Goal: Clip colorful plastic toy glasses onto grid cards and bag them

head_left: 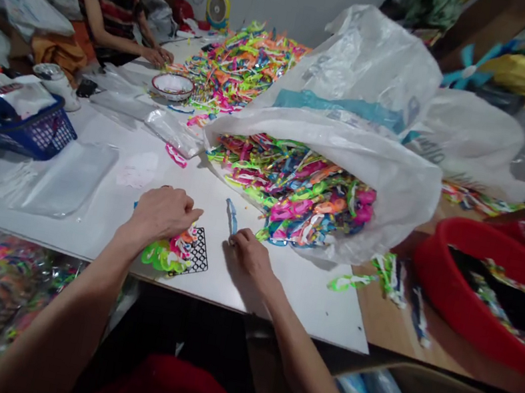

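Note:
My left hand (pixel 163 211) is bent over a small pile of bright green, pink and orange plastic pieces (pixel 165 254). Its fingers are curled and partly hidden, and I cannot make out anything in them. Beneath the pile lies a black lattice mat (pixel 200 252), close to the table's front edge. My right hand (pixel 252 252) pinches one end of a slim light-blue plastic piece (pixel 231 215), which points away from me over the white table (pixel 296 290). Just beyond that hand, a large white plastic sack (pixel 398 173) gapes, full of many-coloured plastic pieces (pixel 304 190).
Another person's hands (pixel 158 56) are at a big heap of coloured pieces (pixel 250 62), near a bowl (pixel 172 87). A blue basket (pixel 45 131) and clear plastic bags (pixel 70 179) lie left. A red tub (pixel 488 297) stands right, beside loose green pieces (pixel 352 282).

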### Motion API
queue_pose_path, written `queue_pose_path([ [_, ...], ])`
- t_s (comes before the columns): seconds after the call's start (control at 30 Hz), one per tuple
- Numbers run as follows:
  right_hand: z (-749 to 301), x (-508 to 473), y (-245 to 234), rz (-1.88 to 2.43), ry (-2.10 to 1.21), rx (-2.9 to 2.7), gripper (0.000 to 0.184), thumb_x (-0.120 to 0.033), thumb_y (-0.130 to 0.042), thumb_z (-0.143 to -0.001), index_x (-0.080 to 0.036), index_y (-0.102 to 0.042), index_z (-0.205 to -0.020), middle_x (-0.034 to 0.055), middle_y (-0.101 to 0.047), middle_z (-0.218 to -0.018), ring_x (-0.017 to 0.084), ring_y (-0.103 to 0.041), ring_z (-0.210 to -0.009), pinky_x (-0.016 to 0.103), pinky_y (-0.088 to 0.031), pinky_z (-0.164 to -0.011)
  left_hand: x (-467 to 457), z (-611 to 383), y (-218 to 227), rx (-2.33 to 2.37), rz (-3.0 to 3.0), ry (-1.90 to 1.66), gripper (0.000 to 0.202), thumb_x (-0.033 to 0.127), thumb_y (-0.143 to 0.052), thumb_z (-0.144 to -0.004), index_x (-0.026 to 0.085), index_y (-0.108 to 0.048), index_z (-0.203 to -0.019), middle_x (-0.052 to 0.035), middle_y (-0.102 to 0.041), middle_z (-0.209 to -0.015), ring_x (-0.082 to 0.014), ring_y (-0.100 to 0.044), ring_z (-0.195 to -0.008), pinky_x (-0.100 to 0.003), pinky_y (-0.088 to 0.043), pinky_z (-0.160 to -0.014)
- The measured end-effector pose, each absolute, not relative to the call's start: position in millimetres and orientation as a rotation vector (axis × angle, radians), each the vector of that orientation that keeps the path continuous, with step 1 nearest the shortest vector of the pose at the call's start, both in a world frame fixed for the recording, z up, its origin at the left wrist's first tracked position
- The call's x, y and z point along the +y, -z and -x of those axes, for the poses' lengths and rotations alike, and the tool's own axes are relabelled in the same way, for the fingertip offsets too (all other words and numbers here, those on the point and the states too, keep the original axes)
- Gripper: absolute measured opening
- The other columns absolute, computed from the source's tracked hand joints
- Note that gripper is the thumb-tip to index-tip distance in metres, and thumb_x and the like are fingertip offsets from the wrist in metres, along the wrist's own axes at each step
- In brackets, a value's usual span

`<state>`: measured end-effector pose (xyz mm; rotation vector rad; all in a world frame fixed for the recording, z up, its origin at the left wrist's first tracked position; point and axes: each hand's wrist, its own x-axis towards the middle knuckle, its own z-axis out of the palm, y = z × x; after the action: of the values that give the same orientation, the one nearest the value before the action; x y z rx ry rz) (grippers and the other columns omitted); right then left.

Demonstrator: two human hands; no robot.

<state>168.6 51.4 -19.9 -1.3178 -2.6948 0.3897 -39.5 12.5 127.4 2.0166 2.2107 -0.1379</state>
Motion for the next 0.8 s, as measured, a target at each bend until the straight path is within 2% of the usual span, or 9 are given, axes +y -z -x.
queue_pose_path([
  [0.13,-145,49,19,1.784,-0.382,-2.453,0.027,-0.017,-0.039,-0.090,-0.016,-0.052,-0.114,0.0092,-0.061,-0.098,0.018,-0.060,-0.085,0.025,-0.043,-0.067,13,37,-129,2.230,-1.999,0.179,0.045,0.050,-0.033,-0.082,0.021,-0.067,-0.072,-0.0093,-0.069,-0.079,-0.0277,-0.063,-0.084,-0.036,-0.045,-0.069],
  [0.2,-137,53,15,1.864,-0.526,-2.356,0.027,-0.014,-0.042,-0.087,-0.014,-0.052,-0.112,0.0098,-0.063,-0.092,0.018,-0.061,-0.081,0.026,-0.043,-0.067,13,37,-128,2.246,-1.995,0.174,0.046,0.051,-0.033,-0.081,0.021,-0.068,-0.075,-0.0098,-0.070,-0.083,-0.0278,-0.064,-0.085,-0.036,-0.045,-0.070],
  [0.27,-138,52,10,1.727,-0.820,-2.206,0.030,-0.018,-0.048,-0.085,-0.013,-0.051,-0.115,0.0071,-0.064,-0.085,0.017,-0.061,-0.075,0.025,-0.044,-0.066,13,37,-125,2.253,-2.011,0.146,0.047,0.052,-0.032,-0.082,0.022,-0.068,-0.078,-0.0096,-0.071,-0.085,-0.0271,-0.064,-0.086,-0.035,-0.046,-0.071],
  [0.37,-144,36,9,1.347,-1.211,-1.913,0.044,-0.031,-0.056,-0.080,-0.015,-0.048,-0.121,0.0011,-0.063,-0.077,0.014,-0.058,-0.064,0.023,-0.044,-0.060,12,39,-120,2.258,-2.048,0.056,0.048,0.053,-0.031,-0.083,0.023,-0.069,-0.084,-0.0083,-0.071,-0.087,-0.0261,-0.064,-0.087,-0.035,-0.046,-0.073],
  [0.43,-143,20,15,1.217,-1.313,-1.802,0.041,-0.038,-0.058,-0.077,-0.016,-0.055,-0.112,0.0006,-0.062,-0.076,0.014,-0.057,-0.064,0.024,-0.045,-0.059,12,39,-119,2.264,-2.047,0.010,0.049,0.054,-0.031,-0.083,0.023,-0.069,-0.088,-0.0079,-0.071,-0.088,-0.0255,-0.064,-0.088,-0.036,-0.047,-0.075],
  [0.53,-132,0,31,1.301,-1.397,-1.762,0.028,-0.041,-0.057,-0.077,-0.016,-0.062,-0.088,0.0015,-0.060,-0.068,0.015,-0.057,-0.062,0.025,-0.046,-0.059,11,38,-118,2.271,-2.037,-0.007,0.049,0.054,-0.032,-0.084,0.022,-0.069,-0.089,-0.0083,-0.071,-0.089,-0.0258,-0.063,-0.090,-0.037,-0.047,-0.077],
  [0.63,-120,-4,39,1.437,-1.330,-1.812,0.031,-0.041,-0.044,-0.087,-0.016,-0.060,-0.095,0.0037,-0.062,-0.069,0.016,-0.058,-0.061,0.027,-0.047,-0.060,10,37,-118,2.261,-2.049,-0.025,0.050,0.054,-0.032,-0.084,0.022,-0.069,-0.088,-0.0090,-0.071,-0.089,-0.0275,-0.063,-0.091,-0.039,-0.047,-0.078],
  [0.7,-112,-1,36,1.463,-1.150,-2.023,0.030,-0.035,-0.037,-0.091,-0.017,-0.058,-0.104,0.0073,-0.066,-0.083,0.018,-0.061,-0.073,0.027,-0.047,-0.067,9,36,-119,2.274,-2.044,-0.044,0.051,0.056,-0.031,-0.085,0.022,-0.069,-0.088,-0.0092,-0.071,-0.089,-0.0280,-0.063,-0.092,-0.039,-0.047,-0.078],
  [0.8,-99,-1,25,1.506,-0.847,-2.410,0.026,-0.026,-0.039,-0.090,-0.018,-0.057,-0.108,0.0108,-0.066,-0.099,0.021,-0.062,-0.089,0.029,-0.046,-0.074,7,34,-122,2.269,-2.020,-0.077,0.055,0.059,-0.027,-0.085,0.022,-0.068,-0.092,-0.0082,-0.071,-0.092,-0.0279,-0.063,-0.095,-0.039,-0.046,-0.081],
])
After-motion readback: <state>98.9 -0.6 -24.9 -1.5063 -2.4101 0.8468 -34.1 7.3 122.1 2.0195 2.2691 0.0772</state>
